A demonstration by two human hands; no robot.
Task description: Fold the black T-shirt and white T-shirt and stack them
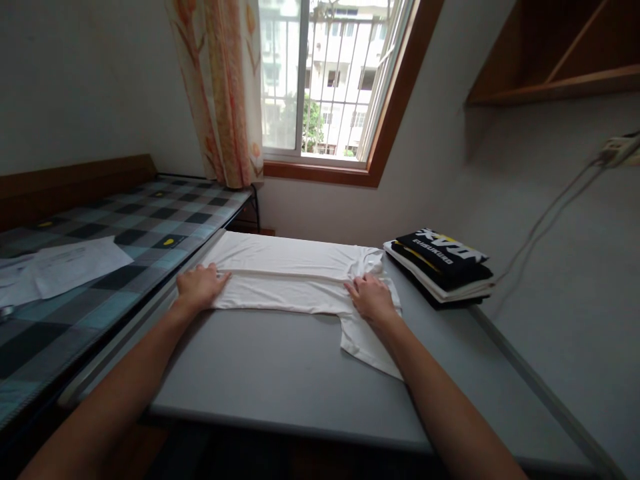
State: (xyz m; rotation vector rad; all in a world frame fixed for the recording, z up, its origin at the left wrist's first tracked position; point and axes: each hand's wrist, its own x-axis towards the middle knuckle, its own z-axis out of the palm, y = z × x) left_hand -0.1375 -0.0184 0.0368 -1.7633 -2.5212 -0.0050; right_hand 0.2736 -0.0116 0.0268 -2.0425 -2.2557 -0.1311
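Observation:
A white T-shirt (285, 283) lies across the grey table, its far side folded over so that a long edge runs along the middle. One sleeve spreads toward me at the right, and the cloth is bunched near the collar. My left hand (199, 288) is at the hem end of that folded edge, fingers closed on the fabric with the thumb toward the right. At the collar end, my right hand (371, 297) grips the same edge, its forearm passing over the sleeve. Parts of the fingertips are hidden in the cloth.
Several folded dark and white garments (440, 267) are stacked at the table's right, by the wall. The grey table (280, 373) has a near edge in front of me. Left of it stands a bed with a checked mattress (150, 207) and paper sheets (75, 267). A cable (545, 220) hangs at right.

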